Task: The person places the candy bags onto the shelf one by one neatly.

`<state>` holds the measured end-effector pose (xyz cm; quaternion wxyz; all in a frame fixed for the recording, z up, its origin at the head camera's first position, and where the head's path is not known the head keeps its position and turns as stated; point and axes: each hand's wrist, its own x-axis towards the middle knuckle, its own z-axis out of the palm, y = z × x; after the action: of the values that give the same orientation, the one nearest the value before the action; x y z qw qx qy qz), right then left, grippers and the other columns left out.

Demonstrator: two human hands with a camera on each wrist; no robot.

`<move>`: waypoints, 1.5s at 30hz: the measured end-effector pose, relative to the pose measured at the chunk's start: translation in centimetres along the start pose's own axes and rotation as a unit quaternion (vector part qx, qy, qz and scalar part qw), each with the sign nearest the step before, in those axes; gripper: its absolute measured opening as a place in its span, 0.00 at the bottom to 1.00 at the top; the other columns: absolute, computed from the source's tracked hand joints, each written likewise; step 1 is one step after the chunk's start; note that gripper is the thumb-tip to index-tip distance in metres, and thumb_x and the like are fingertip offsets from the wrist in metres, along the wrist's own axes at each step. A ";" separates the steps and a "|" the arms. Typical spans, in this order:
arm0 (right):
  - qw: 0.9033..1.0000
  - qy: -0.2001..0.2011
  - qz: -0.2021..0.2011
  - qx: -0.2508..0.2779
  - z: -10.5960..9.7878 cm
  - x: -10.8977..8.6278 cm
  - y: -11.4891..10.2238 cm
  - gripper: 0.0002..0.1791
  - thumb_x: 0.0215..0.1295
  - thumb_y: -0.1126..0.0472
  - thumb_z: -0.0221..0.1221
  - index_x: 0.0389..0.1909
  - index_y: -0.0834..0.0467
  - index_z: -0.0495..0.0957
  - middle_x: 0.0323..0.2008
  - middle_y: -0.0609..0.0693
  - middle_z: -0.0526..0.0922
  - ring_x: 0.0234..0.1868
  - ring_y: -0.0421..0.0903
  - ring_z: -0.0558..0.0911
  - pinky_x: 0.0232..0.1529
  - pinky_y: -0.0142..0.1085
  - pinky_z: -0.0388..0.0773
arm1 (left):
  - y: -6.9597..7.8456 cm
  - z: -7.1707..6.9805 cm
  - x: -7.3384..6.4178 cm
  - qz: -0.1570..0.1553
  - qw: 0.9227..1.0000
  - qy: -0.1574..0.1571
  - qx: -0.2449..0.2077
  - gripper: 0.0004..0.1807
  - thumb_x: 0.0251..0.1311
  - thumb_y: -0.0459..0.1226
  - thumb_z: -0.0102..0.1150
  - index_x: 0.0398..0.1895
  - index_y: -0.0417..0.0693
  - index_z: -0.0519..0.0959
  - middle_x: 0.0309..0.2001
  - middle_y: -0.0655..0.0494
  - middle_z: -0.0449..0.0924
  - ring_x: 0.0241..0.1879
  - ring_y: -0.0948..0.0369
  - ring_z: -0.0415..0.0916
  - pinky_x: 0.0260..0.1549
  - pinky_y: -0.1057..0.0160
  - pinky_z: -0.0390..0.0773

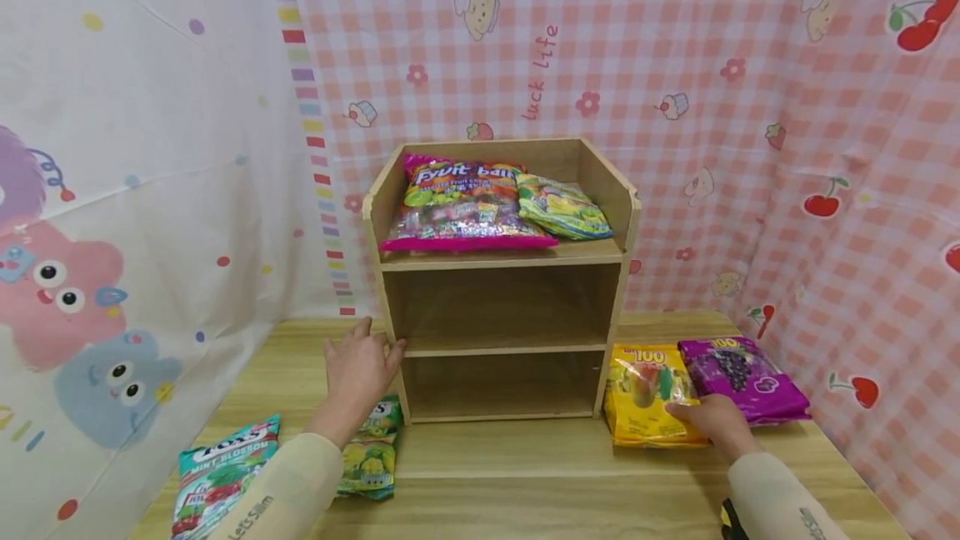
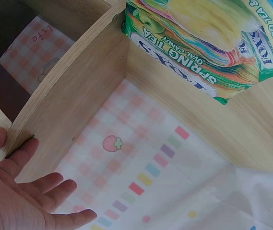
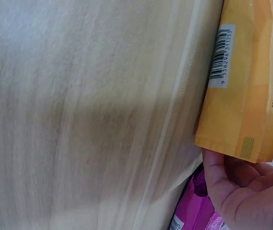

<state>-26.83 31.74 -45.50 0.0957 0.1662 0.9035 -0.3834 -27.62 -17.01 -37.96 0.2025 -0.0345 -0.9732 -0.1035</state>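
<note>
My left hand (image 1: pixel 358 365) is at the left side panel of a small wooden shelf (image 1: pixel 495 350). In the left wrist view its thumb and a finger pinch the panel's front edge, while the other fingers spread out beside it. My right hand (image 1: pixel 716 423) grips the lower right corner of a yellow candy bag (image 1: pixel 647 407) marked 100, beside the shelf's right side. Seen from the right wrist, fingers curl under the bag's end (image 3: pixel 237 110). A purple candy bag with grapes (image 1: pixel 738 377) lies just right of it, partly behind the hand.
On the shelf's top lie a fruit ball candy bag (image 1: pixel 468 202) and a smaller green-yellow bag (image 1: pixel 564 207). A green Fox's bag (image 1: pixel 371 461) and a teal mint blossom bag (image 1: pixel 225 473) lie left on the wooden table (image 1: pixel 510 507). Patterned cloth (image 1: pixel 480 65) hangs behind.
</note>
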 end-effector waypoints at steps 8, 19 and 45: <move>1.000 0.001 0.008 0.023 0.0 0.0 -0.2 0.44 0.65 0.47 0.63 0.59 0.85 0.62 0.57 0.80 0.68 0.47 0.63 0.74 0.57 0.56 0.72 | 0.0 -0.1 0.0 -0.001 1.000 -0.004 0.001 0.23 0.72 0.49 0.52 0.44 0.38 0.85 0.65 0.33 0.69 0.64 0.37 0.67 0.59 0.24 0.54; 0.999 0.022 -0.003 0.029 0.2 -0.5 -0.3 0.38 0.68 0.52 0.61 0.59 0.83 0.64 0.56 0.78 0.70 0.47 0.63 0.74 0.56 0.56 0.70 | -0.1 0.0 0.0 -0.003 1.000 -0.003 0.006 0.23 0.72 0.49 0.52 0.45 0.38 0.85 0.65 0.33 0.69 0.63 0.37 0.67 0.58 0.24 0.55; 0.974 0.143 -0.048 0.171 2.1 -4.1 -2.0 0.31 0.74 0.55 0.52 0.67 0.74 0.64 0.66 0.72 0.64 0.66 0.66 0.65 0.67 0.58 0.59 | -0.1 0.1 0.0 -0.001 1.000 0.001 -0.004 0.23 0.72 0.49 0.53 0.44 0.38 0.85 0.65 0.33 0.69 0.63 0.37 0.68 0.58 0.24 0.54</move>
<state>-23.64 28.03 -44.37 -0.0829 0.1899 0.8355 -0.5089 -27.67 -17.04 -38.08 0.2036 -0.0341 -0.9725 -0.1080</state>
